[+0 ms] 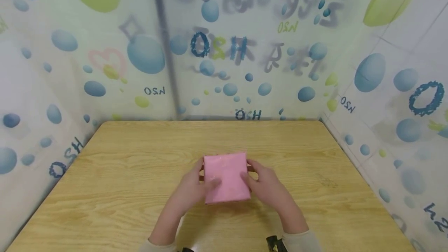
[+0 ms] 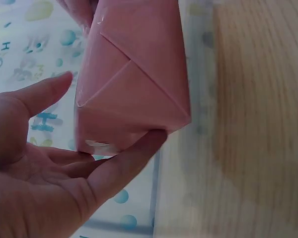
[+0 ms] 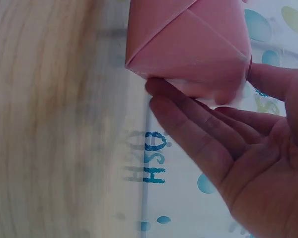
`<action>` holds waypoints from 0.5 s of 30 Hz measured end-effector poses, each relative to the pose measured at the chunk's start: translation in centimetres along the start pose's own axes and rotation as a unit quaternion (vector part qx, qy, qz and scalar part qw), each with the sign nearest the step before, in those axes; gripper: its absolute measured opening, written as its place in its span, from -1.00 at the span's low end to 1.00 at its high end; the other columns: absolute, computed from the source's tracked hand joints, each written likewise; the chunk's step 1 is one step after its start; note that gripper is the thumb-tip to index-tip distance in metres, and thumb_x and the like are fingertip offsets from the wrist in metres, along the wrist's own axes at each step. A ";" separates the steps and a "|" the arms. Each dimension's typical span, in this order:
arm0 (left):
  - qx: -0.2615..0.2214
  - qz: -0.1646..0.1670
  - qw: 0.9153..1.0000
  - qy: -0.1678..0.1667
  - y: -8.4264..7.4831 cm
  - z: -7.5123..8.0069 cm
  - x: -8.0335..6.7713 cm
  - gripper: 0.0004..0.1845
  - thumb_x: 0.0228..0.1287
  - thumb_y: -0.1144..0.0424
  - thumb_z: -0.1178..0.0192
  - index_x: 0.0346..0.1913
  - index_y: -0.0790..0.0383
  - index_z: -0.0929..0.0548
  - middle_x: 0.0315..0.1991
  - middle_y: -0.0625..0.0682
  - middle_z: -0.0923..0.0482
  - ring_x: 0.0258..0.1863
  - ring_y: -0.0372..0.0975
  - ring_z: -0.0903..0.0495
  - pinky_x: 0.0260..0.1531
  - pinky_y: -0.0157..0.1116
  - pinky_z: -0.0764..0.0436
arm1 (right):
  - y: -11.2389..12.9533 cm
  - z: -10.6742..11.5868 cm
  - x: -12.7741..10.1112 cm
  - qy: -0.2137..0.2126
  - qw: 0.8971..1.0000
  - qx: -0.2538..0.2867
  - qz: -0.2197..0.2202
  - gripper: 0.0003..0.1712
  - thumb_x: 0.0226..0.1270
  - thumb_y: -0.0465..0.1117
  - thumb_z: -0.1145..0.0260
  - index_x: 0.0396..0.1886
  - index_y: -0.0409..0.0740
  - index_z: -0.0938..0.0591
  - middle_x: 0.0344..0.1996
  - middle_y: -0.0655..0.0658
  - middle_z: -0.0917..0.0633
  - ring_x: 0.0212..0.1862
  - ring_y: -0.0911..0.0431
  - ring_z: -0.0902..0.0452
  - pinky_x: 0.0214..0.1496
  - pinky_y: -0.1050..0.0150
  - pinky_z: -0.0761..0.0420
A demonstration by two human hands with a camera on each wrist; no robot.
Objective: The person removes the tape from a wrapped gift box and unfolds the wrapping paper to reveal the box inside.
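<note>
A pink paper-wrapped box [image 1: 225, 176] is held just above the wooden table [image 1: 122, 158], near its middle front. My left hand [image 1: 191, 189] holds its left side, thumb lying on the top face. My right hand [image 1: 266, 185] holds its right side. In the left wrist view the folded, taped end of the box [image 2: 134, 74] rests on the straight fingers [image 2: 124, 166] of the left hand, thumb beside it. In the right wrist view the other folded end [image 3: 188, 44] rests on the right hand's fingers [image 3: 188, 124], thumb at its edge.
Plastic sheeting printed with blue and green bubbles [image 1: 224, 57] walls the table at the back and on both sides. A dark pole [image 1: 164, 49] stands behind the back sheet. Bare wood lies all around the hands.
</note>
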State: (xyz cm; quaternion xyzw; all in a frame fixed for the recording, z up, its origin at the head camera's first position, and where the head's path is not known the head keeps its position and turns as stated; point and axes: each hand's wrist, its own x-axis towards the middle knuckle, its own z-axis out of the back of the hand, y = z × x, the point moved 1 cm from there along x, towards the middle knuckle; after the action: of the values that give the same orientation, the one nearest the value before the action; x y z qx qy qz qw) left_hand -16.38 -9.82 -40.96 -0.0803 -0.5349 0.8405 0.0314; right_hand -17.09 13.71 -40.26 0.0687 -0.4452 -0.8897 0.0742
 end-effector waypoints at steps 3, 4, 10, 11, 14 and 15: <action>0.006 0.005 1.000 0.021 0.4 -0.3 -0.2 0.14 0.30 0.13 -0.51 0.72 0.29 0.03 0.57 0.33 -0.35 0.28 0.12 -0.65 0.16 -0.01 -0.76 | -0.3 -0.4 0.0 0.011 0.999 -0.026 -0.014 -0.33 0.64 -0.01 -0.25 0.58 -0.21 -0.41 0.35 -0.29 -0.67 0.36 -0.22 -0.63 0.36 -0.20 -0.66; 0.011 0.004 1.000 0.024 0.5 -0.4 -0.2 0.16 0.28 0.14 -0.52 0.72 0.29 0.05 0.56 0.36 -0.35 0.29 0.14 -0.65 0.19 0.02 -0.74 | -0.3 -0.5 0.0 0.015 0.999 -0.030 -0.018 -0.33 0.64 -0.01 -0.24 0.58 -0.21 -0.41 0.33 -0.29 -0.68 0.38 -0.22 -0.62 0.37 -0.21 -0.65; 0.028 -0.025 0.999 0.038 0.6 -0.7 -0.2 0.10 0.30 0.19 -0.48 0.70 0.39 0.00 0.41 0.48 -0.49 0.14 0.08 -0.73 0.13 0.01 -0.77 | -0.5 -0.7 -0.2 0.028 0.999 -0.022 -0.023 -0.25 0.61 0.02 -0.27 0.60 -0.26 -0.36 0.32 -0.35 -0.67 0.35 -0.27 -0.62 0.38 -0.28 -0.62; 0.029 -0.030 0.998 0.037 0.5 -0.8 -0.2 0.08 0.31 0.20 -0.47 0.69 0.42 -0.02 0.41 0.48 -0.49 0.13 0.05 -0.73 0.15 0.01 -0.76 | -0.5 -0.7 -0.3 0.029 0.999 -0.021 -0.023 -0.22 0.60 0.04 -0.29 0.61 -0.26 -0.34 0.34 -0.35 -0.66 0.37 -0.29 -0.61 0.41 -0.30 -0.59; 0.022 -0.041 0.998 0.032 0.4 -0.9 -0.1 0.02 0.35 0.22 -0.44 0.66 0.48 -0.06 0.42 0.46 -0.48 0.16 0.03 -0.71 0.24 0.05 -0.71 | -0.5 -0.8 -0.4 0.033 0.999 -0.021 -0.023 -0.17 0.56 0.06 -0.32 0.63 -0.23 -0.32 0.37 -0.35 -0.64 0.40 -0.29 -0.58 0.47 -0.34 -0.51; 0.021 -0.044 0.998 0.028 0.4 -0.9 -0.1 0.00 0.36 0.22 -0.44 0.65 0.48 -0.08 0.43 0.44 -0.47 0.20 0.05 -0.69 0.29 0.08 -0.68 | -0.4 -0.8 -0.4 0.034 0.999 -0.022 -0.023 -0.17 0.56 0.06 -0.33 0.64 -0.22 -0.32 0.38 -0.34 -0.64 0.42 -0.29 -0.56 0.48 -0.34 -0.49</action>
State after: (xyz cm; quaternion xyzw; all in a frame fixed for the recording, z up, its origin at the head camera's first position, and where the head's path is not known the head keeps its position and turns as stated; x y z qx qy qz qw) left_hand -16.10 -9.15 -41.67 -0.0796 -0.5192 0.8466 0.0856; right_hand -16.61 13.42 -41.07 0.1077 -0.4208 -0.8980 0.0704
